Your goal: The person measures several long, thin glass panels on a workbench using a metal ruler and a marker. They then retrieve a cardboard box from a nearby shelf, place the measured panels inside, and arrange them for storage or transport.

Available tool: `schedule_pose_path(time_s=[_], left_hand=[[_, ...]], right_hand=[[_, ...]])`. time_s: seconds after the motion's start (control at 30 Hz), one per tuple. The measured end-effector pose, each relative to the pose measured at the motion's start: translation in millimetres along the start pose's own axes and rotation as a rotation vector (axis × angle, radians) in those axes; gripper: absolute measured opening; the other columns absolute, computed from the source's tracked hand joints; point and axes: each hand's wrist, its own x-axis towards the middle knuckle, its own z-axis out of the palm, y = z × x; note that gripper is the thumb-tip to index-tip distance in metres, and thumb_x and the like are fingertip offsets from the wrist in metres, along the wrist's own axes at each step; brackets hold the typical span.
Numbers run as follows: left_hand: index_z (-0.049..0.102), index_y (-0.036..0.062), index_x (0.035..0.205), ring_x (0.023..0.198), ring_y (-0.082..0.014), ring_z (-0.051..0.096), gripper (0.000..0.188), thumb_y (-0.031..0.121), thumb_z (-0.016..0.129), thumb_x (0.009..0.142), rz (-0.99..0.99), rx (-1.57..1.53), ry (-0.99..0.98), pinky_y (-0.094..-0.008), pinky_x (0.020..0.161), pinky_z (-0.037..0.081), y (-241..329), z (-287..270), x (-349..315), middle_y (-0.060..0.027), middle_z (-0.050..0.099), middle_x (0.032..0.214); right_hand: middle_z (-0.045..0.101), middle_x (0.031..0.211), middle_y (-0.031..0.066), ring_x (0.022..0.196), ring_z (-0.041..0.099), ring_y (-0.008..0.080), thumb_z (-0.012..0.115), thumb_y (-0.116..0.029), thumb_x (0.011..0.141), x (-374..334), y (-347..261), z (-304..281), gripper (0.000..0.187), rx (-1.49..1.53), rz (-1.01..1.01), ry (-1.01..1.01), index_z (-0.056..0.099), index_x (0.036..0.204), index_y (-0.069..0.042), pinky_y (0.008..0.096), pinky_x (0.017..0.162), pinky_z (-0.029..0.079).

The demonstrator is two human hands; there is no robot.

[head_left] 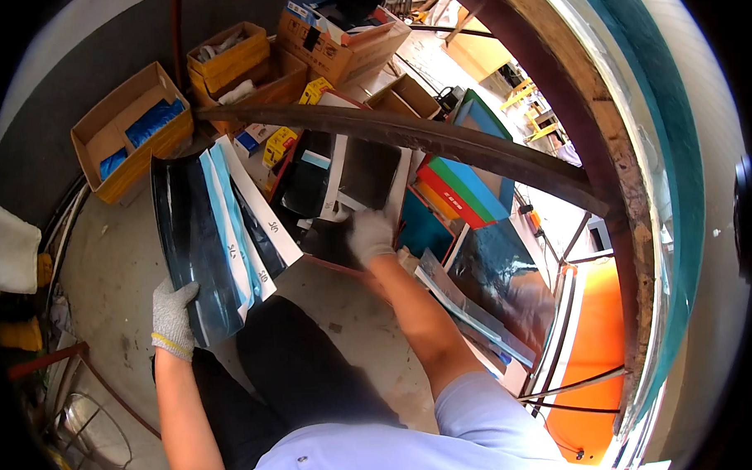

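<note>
My left hand (173,318), in a grey knit glove with a yellow cuff edge, grips the lower left edge of a fanned bunch of dark glossy sheets (184,229). White strips with handwriting and light blue strips (220,209) lie between and along these sheets. My right hand (370,238), in a similar glove, reaches down over an open box holding more dark sheets (367,171) with white strips. It is at the near edge of those sheets; its fingers are smeared, and whether they hold one is unclear.
A dark metal bar (405,133) crosses above the boxes. Cartons stand beyond: one with blue packets (91,133), a yellow one (227,62) and a larger brown one (340,50). To the right are a striped box (461,190), leaning glossy panels (506,280) and a curved frame edge (609,136).
</note>
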Motion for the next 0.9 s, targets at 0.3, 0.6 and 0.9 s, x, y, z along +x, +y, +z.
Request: schedule_pose_path(time_s=[0.3, 0.6, 0.9], left_hand=[[0.064, -0.0046, 0.118, 0.081, -0.0234, 0.069, 0.033, -0.005, 0.057, 0.086, 0.035, -0.023, -0.012, -0.0354, 0.079, 0.057, -1.3, -23.8, 0.9, -0.0128, 0.071, 0.098], [0.064, -0.0049, 0.116, 0.079, -0.0233, 0.069, 0.03, -0.005, 0.057, 0.087, 0.008, 0.023, 0.019, -0.035, 0.076, 0.057, -0.1, -12.2, 1.7, -0.0131, 0.07, 0.096], [0.065, -0.005, 0.115, 0.078, -0.0225, 0.069, 0.029, -0.004, 0.058, 0.087, 0.024, 0.067, 0.041, -0.0343, 0.077, 0.057, -2.0, -23.2, 2.6, -0.0122, 0.071, 0.095]], right_hand=[[0.073, 0.1, 0.0226, 0.097, 0.07, 0.039, 0.074, -0.031, 0.082, 43.7, 62.0, -82.2, 0.039, 0.621, 0.209, 0.25, 0.073, 0.105, 0.001, 0.0432, 0.089, 0.053], [0.07, 0.108, 0.0167, 0.101, 0.068, 0.0335, 0.069, -0.019, 0.085, 13.7, 31.0, -70.9, 0.032, 0.323, -0.037, 0.276, 0.071, 0.114, -0.004, 0.0443, 0.091, 0.053], [0.064, 0.117, 0.0153, 0.111, 0.061, 0.0313, 0.051, -0.013, 0.093, -0.3, -29.3, -27.7, 0.036, -0.245, -0.252, -0.216, 0.066, 0.125, -0.011, 0.0453, 0.09, 0.051]])
